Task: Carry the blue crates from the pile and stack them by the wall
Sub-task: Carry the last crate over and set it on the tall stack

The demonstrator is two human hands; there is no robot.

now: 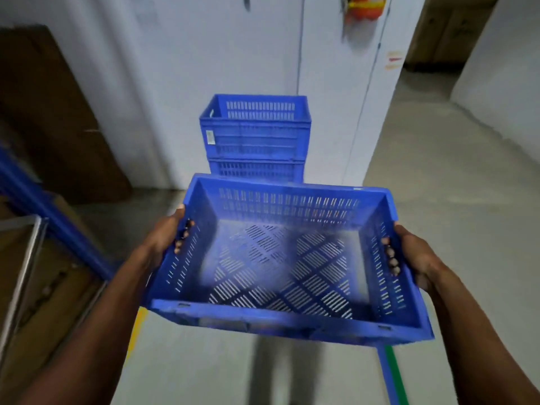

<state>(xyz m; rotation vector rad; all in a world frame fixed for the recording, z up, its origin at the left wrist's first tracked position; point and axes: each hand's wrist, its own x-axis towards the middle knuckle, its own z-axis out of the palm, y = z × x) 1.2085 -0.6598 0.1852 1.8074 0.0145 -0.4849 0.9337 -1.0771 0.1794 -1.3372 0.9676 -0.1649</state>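
Crate (286,258) carried empty at waist height, level, short ends gripped. Left hand (166,238) and right hand (415,255) each closed through side handle slot, likely for balance. Stack (255,138) waits ahead against wall (181,68), open top ready.

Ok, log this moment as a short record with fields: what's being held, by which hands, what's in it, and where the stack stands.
held item: blue crate, carried at both ends
left hand: fingers through the left end handle slot
right hand: fingers through the right end handle slot
crate contents: empty
stack: blue crates piled against the white wall, straight ahead
floor: grey concrete
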